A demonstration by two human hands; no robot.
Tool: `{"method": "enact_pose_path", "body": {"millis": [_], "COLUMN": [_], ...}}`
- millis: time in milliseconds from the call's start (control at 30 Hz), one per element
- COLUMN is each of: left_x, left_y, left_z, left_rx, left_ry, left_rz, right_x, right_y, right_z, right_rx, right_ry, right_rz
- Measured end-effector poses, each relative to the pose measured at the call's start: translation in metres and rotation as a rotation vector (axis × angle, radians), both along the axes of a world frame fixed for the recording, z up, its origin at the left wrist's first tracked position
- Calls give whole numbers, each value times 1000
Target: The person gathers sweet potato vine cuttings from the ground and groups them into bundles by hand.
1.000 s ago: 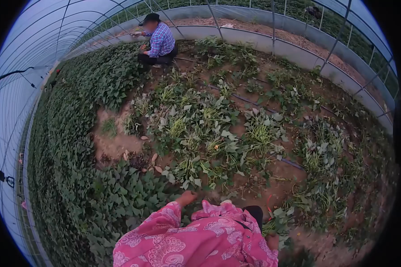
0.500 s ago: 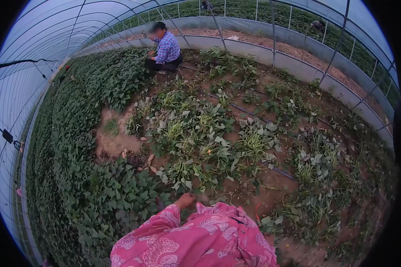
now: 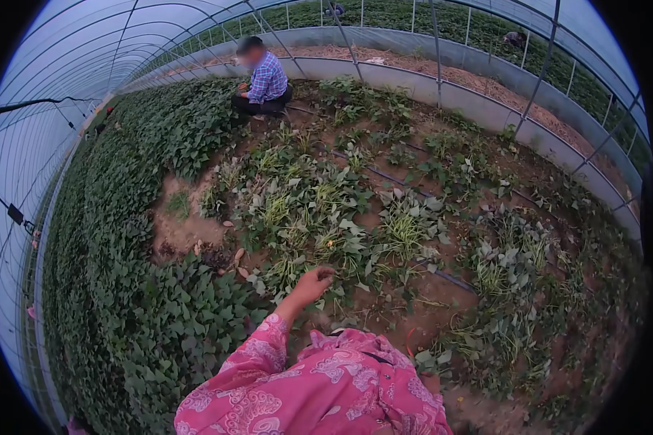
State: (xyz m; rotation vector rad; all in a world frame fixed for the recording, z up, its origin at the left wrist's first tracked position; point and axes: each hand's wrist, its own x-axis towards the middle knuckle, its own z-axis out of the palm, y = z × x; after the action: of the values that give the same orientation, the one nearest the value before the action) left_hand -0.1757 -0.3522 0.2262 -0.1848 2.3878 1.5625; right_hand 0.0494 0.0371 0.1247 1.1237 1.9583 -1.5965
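Observation:
My left hand [image 3: 315, 282] reaches forward from a pink paisley sleeve [image 3: 265, 348], above bare soil and the near edge of a heap of pulled leafy vines [image 3: 305, 210]. Its fingers are curled in; whatever they may hold is too small to make out. Left of it, several tan, elongated tubers [image 3: 239, 256] lie on the soil beside dark leaves. A small orange-yellow spot [image 3: 331, 244] shows among the vines just beyond the hand. My right hand is out of view.
Dense green leafy plants [image 3: 189, 312] grow on the left. Another person [image 3: 267, 81] in a checked shirt crouches at the far side. A dark hose [image 3: 453, 280] crosses the soil, and a thin red curved thing [image 3: 411, 339] lies near my body. Metal hoops [image 3: 439, 54] frame the tunnel.
My left hand has lifted and stretched forward and slightly right, bringing more of the forearm into view. The view has shifted slightly.

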Motion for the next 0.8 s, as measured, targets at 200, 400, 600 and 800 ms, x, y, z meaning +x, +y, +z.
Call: {"method": "enact_pose_path", "body": {"millis": [200, 400, 600, 800], "left_x": [4, 10, 12, 17], "left_y": [6, 10, 8, 5], "left_z": [-13, -22, -21, -37], "left_rx": [-101, -259, -355, -453], "left_ry": [-35, -52, -84, -180], "left_rz": [-130, -313, -391, -533], "right_x": [-1, 4, -18, -19], "right_y": [2, 5, -4, 0], "right_z": [-4, -24, -11, -77], "right_rx": [-16, 87, 77, -6], "right_ry": [20, -68, -96, -67], "right_rz": [-3, 90, 109, 22]}}
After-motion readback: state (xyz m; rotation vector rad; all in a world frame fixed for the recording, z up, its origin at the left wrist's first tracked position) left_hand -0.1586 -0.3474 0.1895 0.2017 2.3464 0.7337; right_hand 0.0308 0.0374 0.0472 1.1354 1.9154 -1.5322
